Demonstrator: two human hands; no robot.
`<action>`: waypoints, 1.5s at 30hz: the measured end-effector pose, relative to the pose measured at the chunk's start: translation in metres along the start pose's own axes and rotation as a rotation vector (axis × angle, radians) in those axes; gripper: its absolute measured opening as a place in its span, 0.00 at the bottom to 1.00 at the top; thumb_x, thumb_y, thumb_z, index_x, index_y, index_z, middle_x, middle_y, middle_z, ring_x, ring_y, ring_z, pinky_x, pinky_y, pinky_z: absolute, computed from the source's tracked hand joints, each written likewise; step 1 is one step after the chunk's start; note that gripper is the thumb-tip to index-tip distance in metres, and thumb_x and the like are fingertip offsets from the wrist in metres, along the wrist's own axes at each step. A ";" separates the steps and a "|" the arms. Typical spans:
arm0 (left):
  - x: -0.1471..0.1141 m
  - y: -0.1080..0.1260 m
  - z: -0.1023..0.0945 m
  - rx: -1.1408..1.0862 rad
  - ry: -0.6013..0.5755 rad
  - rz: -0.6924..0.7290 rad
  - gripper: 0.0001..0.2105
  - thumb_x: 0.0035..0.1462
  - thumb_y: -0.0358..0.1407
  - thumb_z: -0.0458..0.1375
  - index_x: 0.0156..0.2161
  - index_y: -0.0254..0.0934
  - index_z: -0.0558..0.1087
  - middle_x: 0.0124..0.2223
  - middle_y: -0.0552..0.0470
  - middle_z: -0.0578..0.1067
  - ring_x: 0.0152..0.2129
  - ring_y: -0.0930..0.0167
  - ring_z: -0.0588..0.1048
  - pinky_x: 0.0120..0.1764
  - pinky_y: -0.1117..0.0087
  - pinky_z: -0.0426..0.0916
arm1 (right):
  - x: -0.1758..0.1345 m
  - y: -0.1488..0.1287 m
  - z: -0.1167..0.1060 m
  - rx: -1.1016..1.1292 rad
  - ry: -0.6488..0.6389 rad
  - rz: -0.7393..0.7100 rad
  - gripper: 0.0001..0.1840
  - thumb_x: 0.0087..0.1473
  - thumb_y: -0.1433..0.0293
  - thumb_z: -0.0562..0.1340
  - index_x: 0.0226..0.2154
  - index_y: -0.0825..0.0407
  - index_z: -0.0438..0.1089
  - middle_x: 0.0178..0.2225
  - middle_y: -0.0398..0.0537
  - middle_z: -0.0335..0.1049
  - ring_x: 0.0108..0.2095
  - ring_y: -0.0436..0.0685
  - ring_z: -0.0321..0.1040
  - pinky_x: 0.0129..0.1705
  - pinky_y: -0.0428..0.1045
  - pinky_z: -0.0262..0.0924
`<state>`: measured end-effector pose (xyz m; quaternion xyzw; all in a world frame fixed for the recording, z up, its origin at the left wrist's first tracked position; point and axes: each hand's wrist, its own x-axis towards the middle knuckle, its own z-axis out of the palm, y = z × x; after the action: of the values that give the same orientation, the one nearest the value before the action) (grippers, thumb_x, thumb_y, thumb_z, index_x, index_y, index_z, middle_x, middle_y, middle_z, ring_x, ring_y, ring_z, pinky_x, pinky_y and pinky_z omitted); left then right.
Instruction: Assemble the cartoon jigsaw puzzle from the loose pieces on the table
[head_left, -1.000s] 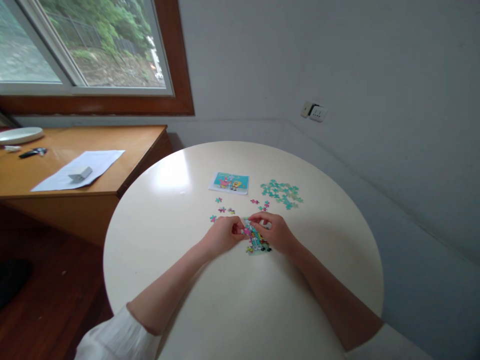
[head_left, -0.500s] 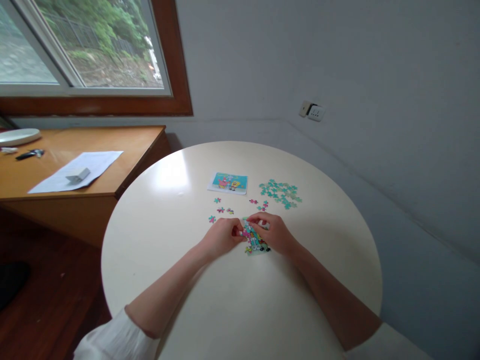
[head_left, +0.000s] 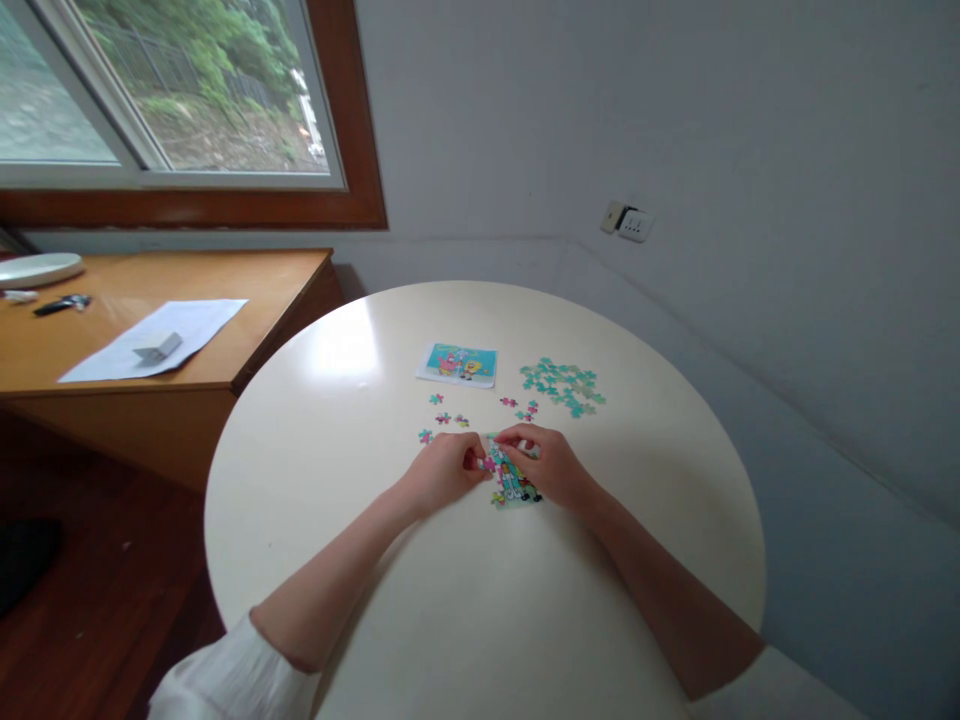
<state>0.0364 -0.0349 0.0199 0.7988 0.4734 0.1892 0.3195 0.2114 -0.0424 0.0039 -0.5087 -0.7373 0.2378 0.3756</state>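
Observation:
A partly joined jigsaw puzzle [head_left: 513, 486] with cartoon figures lies flat on the round white table [head_left: 465, 600], between my two hands. My left hand [head_left: 448, 468] is closed in a pinch at the puzzle's left edge, on a pink puzzle piece [head_left: 489, 464]. Over the upper right part rests my right hand [head_left: 551, 462], its fingertips bent down onto the joined pieces and covering some of them. Whether it grips a piece is hidden. Just beyond the hands lie several loose pink and teal pieces [head_left: 444, 418].
Farther back is a picture card [head_left: 459, 366] with the cartoon scene. To its right spreads a pile of teal puzzle pieces [head_left: 562, 385]. A wooden desk [head_left: 285, 290] at the left holds paper [head_left: 202, 318], a small white box [head_left: 157, 346] and a white plate [head_left: 37, 268].
Both hands stay at the puzzle with hardly any movement. The left fingers have shifted very slightly at its left edge. The whole view has moved a little.

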 end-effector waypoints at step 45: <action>-0.005 -0.003 -0.015 -0.047 -0.288 0.171 0.11 0.37 0.35 0.63 0.20 0.35 0.63 0.19 0.61 0.64 0.18 0.78 0.60 0.22 0.78 0.52 | -0.001 -0.004 -0.002 -0.046 -0.026 -0.014 0.07 0.46 0.74 0.58 0.28 0.53 0.71 0.28 0.46 0.73 0.28 0.51 0.67 0.33 0.46 0.61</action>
<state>0.0225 -0.0328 0.0287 0.8474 0.3482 0.1103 0.3853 0.2110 -0.0451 0.0083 -0.5090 -0.7509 0.2247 0.3558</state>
